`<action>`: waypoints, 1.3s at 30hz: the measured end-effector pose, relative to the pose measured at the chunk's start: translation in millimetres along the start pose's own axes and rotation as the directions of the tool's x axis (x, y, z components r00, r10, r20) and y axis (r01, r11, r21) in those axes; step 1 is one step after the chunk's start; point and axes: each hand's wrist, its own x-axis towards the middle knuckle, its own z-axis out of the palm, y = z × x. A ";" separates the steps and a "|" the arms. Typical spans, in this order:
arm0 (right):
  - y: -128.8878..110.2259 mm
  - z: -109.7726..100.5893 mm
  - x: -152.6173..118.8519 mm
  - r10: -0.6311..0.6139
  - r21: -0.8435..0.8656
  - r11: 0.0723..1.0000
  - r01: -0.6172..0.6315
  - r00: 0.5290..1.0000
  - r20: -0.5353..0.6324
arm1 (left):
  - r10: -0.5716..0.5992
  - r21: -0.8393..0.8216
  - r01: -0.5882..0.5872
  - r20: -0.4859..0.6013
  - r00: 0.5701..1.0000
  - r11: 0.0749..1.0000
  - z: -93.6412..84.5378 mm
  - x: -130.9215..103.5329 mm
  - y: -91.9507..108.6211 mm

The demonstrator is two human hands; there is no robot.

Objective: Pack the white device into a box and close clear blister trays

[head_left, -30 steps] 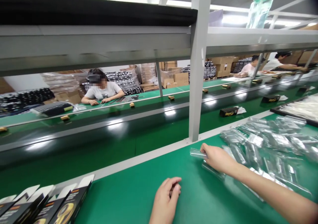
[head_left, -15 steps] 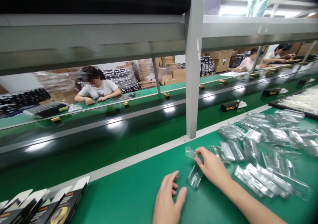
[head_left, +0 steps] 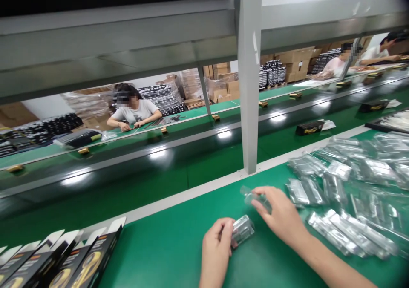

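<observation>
Down on the green, smooth surface (head_left: 179, 245), the left hand (head_left: 217, 249) pinches the near end of a clear, glossy plastic tray (head_left: 243, 230), fingers curled around it. The right hand (head_left: 281, 215) lies just beyond with fingers spread loosely over the tray's far end, touching it. To the right sprawls a heap of similar transparent moulded trays (head_left: 348, 185), shiny and crinkled, overlapping one another. At the lower left stands a row of flat black cardboard boxes (head_left: 73, 262) with white flaps and gold print. A square grey metal post (head_left: 249, 87) rises from the surface edge.
</observation>
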 end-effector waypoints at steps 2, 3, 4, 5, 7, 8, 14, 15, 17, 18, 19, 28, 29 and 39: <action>13.4 -6.0 0.9 0.029 -0.063 0.998 -0.031 0.999 -0.030 | -0.126 -0.181 0.128 0.022 0.992 0.975 -3.2 1.1 0.1; 19.7 -7.4 1.0 0.050 -0.088 0.995 -0.052 0.998 -0.023 | -0.173 -0.254 0.175 0.033 0.984 0.951 -4.2 1.6 0.9; 24.9 -8.0 0.9 0.072 -0.107 0.992 -0.073 0.997 -0.007 | -0.207 -0.309 0.209 0.040 0.978 0.928 -5.1 2.1 2.0; 28.5 -7.9 0.7 0.091 -0.118 0.989 -0.089 0.996 0.014 | -0.232 -0.347 0.233 0.046 0.972 0.909 -5.9 2.7 3.2; 29.9 -7.0 -0.2 0.115 -0.115 0.987 -0.109 0.992 0.047 | -0.266 -0.388 0.266 0.056 0.962 0.883 -7.2 3.7 4.9; 27.6 -6.8 -0.9 0.114 -0.109 0.988 -0.108 0.992 0.056 | -0.275 -0.397 0.275 0.059 0.960 0.875 -7.6 4.1 5.1; -9.5 -9.4 -14.1 0.004 0.541 0.814 -0.213 0.933 0.361 | -0.181 -0.153 0.190 0.068 0.981 0.970 -3.2 -0.1 5.4; -15.5 -9.1 -17.2 -0.034 0.616 0.747 -0.250 0.911 0.412 | -0.164 -0.086 0.171 0.074 0.984 0.982 -1.9 -0.9 7.0; -25.0 -7.3 -22.4 -0.079 0.654 0.698 -0.292 0.876 0.476 | -0.161 0.001 0.162 0.075 0.984 0.987 0.1 -1.4 10.6; -28.2 -5.9 -24.1 -0.087 0.651 0.697 -0.301 0.866 0.492 | -0.167 0.020 0.166 0.073 0.983 0.986 0.8 -1.1 12.1; -30.3 -4.3 -25.1 -0.091 0.644 0.704 -0.299 0.862 0.499 | -0.172 0.029 0.170 0.075 0.982 0.985 1.3 -0.6 12.8; -2.9 9.7 -12.5 0.263 0.497 0.761 -0.416 0.899 0.349 | 0.061 0.209 -0.079 0.090 0.994 0.975 -15.8 -10.1 9.0; 0.5 9.6 -10.8 0.276 0.507 0.752 -0.422 0.899 0.340 | 0.153 0.268 -0.184 0.130 0.980 0.946 -19.7 -13.7 12.1; 10.5 16.8 -4.1 0.342 0.390 0.809 -0.440 0.892 0.296 | 0.202 0.463 -0.355 0.347 0.916 0.812 -24.1 -30.8 24.9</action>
